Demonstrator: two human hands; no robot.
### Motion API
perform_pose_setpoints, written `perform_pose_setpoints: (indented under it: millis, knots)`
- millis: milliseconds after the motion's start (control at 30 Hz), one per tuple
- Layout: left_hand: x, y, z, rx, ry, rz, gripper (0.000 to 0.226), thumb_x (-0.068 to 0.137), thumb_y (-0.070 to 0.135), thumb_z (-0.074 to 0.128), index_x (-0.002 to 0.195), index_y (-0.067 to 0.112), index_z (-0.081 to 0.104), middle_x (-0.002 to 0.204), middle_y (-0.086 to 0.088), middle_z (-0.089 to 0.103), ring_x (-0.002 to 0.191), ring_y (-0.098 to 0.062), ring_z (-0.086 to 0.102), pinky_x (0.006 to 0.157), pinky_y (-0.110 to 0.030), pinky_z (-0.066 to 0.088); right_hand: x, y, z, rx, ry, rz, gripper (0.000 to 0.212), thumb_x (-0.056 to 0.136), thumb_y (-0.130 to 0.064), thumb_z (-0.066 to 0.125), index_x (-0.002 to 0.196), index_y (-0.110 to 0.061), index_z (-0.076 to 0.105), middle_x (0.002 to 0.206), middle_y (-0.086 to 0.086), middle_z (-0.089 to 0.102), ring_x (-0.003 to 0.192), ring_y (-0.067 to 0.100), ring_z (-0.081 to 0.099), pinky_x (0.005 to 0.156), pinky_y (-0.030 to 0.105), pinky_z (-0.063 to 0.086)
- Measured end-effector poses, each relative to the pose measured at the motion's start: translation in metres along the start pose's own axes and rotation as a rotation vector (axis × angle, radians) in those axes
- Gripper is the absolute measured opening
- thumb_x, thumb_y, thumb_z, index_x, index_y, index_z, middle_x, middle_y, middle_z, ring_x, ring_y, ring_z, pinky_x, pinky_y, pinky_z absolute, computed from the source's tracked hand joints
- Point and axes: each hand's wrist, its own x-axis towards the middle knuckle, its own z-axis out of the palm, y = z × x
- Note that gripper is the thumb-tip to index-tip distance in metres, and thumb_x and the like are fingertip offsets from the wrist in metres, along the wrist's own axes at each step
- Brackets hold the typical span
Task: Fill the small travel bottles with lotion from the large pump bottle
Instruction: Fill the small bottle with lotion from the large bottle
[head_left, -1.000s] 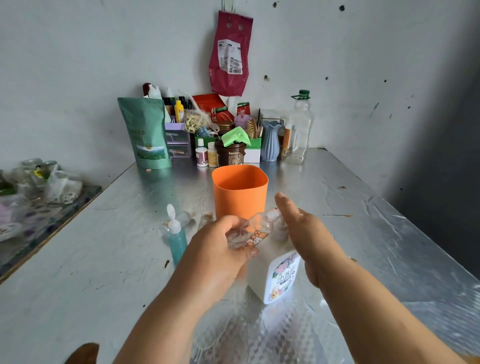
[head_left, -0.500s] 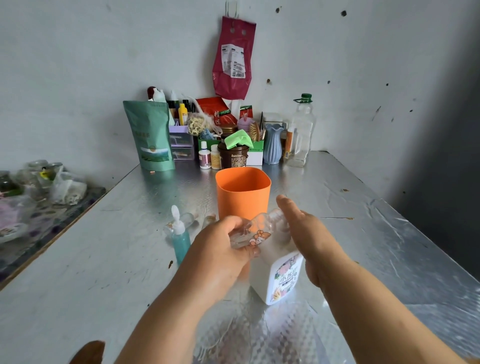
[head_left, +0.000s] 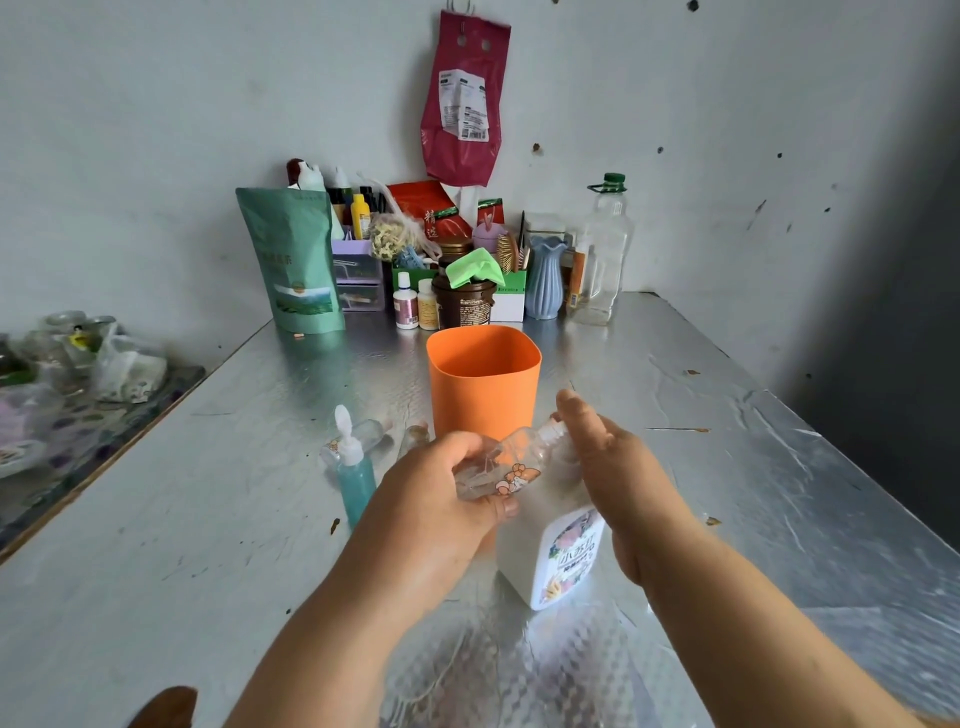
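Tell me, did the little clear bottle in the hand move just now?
No. The clear bottle keeps its spot in front of the orange cup, tilted toward the pump bottle, held in the left hand.

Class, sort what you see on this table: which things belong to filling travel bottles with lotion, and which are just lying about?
Belongs to the job:
left hand
right hand
clear travel bottle, held tilted
large pump bottle
blue travel bottle
clear bottles lying flat

Just lying about:
orange cup
green pouch
blue vase
red bag
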Motion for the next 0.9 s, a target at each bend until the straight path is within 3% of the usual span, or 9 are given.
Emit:
perform_pose_setpoints:
  millis: [100, 267, 467, 800, 900]
  knots:
    - [0.000, 0.000, 0.001, 0.000, 0.000, -0.014, 0.034, 0.078, 0.017, 0.079, 0.104, 0.034, 0.066, 0.100, 0.019, 0.071, 0.094, 0.000, 0.066, 0.089, -0.034, 0.053, -0.002, -0.002, 0.001, 0.009, 0.000, 0.027, 0.042, 0.094, -0.056, 0.044, 0.101, -0.019, 0.063, 0.095, 0.006, 0.068, 0.088, 0.020, 0.064, 0.063, 0.028, 0.043]
    - [-0.002, 0.003, -0.001, -0.012, -0.002, -0.008, 0.036, 0.076, 0.017, 0.080, 0.105, 0.033, 0.066, 0.101, 0.019, 0.071, 0.097, -0.001, 0.066, 0.092, -0.036, 0.052, -0.004, -0.008, -0.001, -0.009, -0.046, 0.083, 0.057, 0.087, -0.065, 0.046, 0.097, -0.012, 0.063, 0.095, 0.010, 0.068, 0.091, 0.026, 0.065, 0.069, 0.032, 0.045]
    - [-0.002, 0.005, -0.003, -0.019, -0.001, -0.002, 0.039, 0.076, 0.020, 0.081, 0.109, 0.033, 0.065, 0.104, 0.018, 0.071, 0.100, -0.004, 0.066, 0.093, -0.039, 0.052, -0.009, -0.015, -0.003, 0.017, -0.034, 0.088, 0.051, 0.093, -0.058, 0.044, 0.094, -0.010, 0.061, 0.084, 0.006, 0.063, 0.072, 0.016, 0.059, 0.056, 0.027, 0.037]
    - [0.002, 0.002, -0.001, -0.024, 0.001, 0.001, 0.037, 0.076, 0.019, 0.081, 0.105, 0.035, 0.066, 0.102, 0.019, 0.071, 0.098, -0.003, 0.066, 0.093, -0.038, 0.052, -0.003, -0.009, -0.001, 0.005, -0.003, 0.051, 0.054, 0.089, -0.062, 0.046, 0.092, -0.010, 0.061, 0.091, 0.010, 0.065, 0.086, 0.024, 0.061, 0.063, 0.027, 0.039]
    - [0.002, -0.001, 0.001, -0.017, 0.005, 0.004, 0.037, 0.075, 0.019, 0.081, 0.106, 0.034, 0.067, 0.102, 0.019, 0.071, 0.098, -0.002, 0.066, 0.093, -0.037, 0.051, -0.001, -0.006, 0.000, -0.002, -0.003, 0.033, 0.050, 0.091, -0.059, 0.046, 0.091, -0.012, 0.063, 0.087, 0.009, 0.066, 0.082, 0.024, 0.062, 0.067, 0.031, 0.044]
